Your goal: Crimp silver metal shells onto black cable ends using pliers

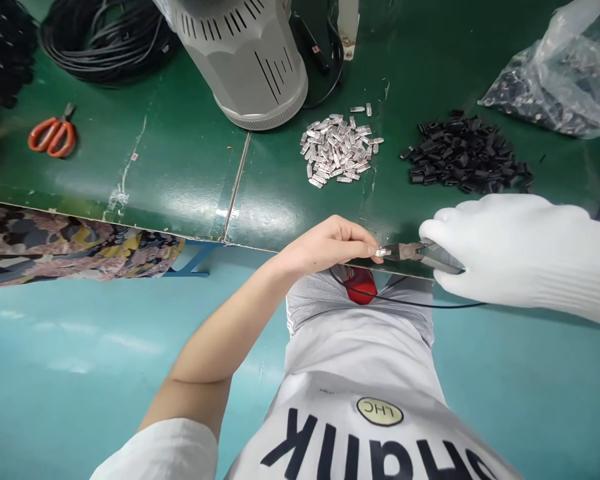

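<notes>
At the near edge of the green table (180, 173), the left hand (325, 245) pinched a small silver clip (380, 252) between its fingers (363, 244), right at the tip of the pliers (405, 252). The white-gloved right hand (510, 253) wrapped closed around the pliers' handles. A thin black cable (420, 305) ran below. Farther away lay a heap of silver clips (337, 150) and a heap of black pieces (465, 159).

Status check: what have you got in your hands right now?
White-gloved right hand gripping steel pliers, tips leftward. Bare left hand pinching small silver metal clip at plier tips. Thin black cable sagging below both hands.
</notes>
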Demonstrator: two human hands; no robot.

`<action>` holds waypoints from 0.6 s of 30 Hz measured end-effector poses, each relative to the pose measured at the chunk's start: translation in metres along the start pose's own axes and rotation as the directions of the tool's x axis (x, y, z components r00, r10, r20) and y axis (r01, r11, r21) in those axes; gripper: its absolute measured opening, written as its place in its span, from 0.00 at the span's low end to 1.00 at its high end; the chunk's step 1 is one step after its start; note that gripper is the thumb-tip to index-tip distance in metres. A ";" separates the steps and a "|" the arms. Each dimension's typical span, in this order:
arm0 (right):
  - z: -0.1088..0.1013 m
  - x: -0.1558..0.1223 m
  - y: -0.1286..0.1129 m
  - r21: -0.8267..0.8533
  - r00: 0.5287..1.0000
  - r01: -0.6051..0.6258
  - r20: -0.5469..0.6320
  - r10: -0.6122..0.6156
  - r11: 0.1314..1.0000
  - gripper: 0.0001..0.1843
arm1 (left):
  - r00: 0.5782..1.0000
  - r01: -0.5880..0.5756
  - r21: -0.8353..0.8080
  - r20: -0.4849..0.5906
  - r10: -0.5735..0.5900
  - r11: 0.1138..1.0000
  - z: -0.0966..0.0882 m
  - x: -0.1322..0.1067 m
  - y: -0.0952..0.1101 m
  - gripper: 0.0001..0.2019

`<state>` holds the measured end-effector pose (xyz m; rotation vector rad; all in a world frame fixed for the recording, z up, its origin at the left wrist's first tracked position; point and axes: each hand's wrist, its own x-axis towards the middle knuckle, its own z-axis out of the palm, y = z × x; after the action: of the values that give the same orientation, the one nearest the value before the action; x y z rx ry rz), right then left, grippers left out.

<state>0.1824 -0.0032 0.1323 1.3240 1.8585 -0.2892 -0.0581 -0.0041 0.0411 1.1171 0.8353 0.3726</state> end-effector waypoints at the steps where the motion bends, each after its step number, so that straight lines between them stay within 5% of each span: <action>1: 0.000 0.002 0.001 0.001 1.000 0.004 -0.001 -0.004 1.000 0.16 | 1.000 -0.008 0.008 0.007 0.008 1.000 -0.001 0.001 0.000 0.10; 7: 0.014 0.011 0.005 -0.103 0.987 0.153 -0.035 -0.157 0.983 0.19 | 0.998 -0.036 0.075 0.044 0.032 0.997 -0.002 0.003 -0.003 0.09; 12: 0.023 0.002 -0.005 -0.175 0.989 0.032 -0.134 -0.056 0.984 0.20 | 0.996 -0.085 0.110 0.041 0.081 0.990 -0.003 0.003 -0.006 0.09; 18: 0.031 -0.002 -0.003 -0.111 0.971 0.040 -0.231 -0.065 0.993 0.19 | 0.999 -0.044 0.065 0.020 0.043 0.997 -0.003 0.001 -0.005 0.11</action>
<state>0.1947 -0.0248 0.1131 1.2822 2.0776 -0.0622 -0.0599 -0.0037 0.0358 1.1993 0.8127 0.3728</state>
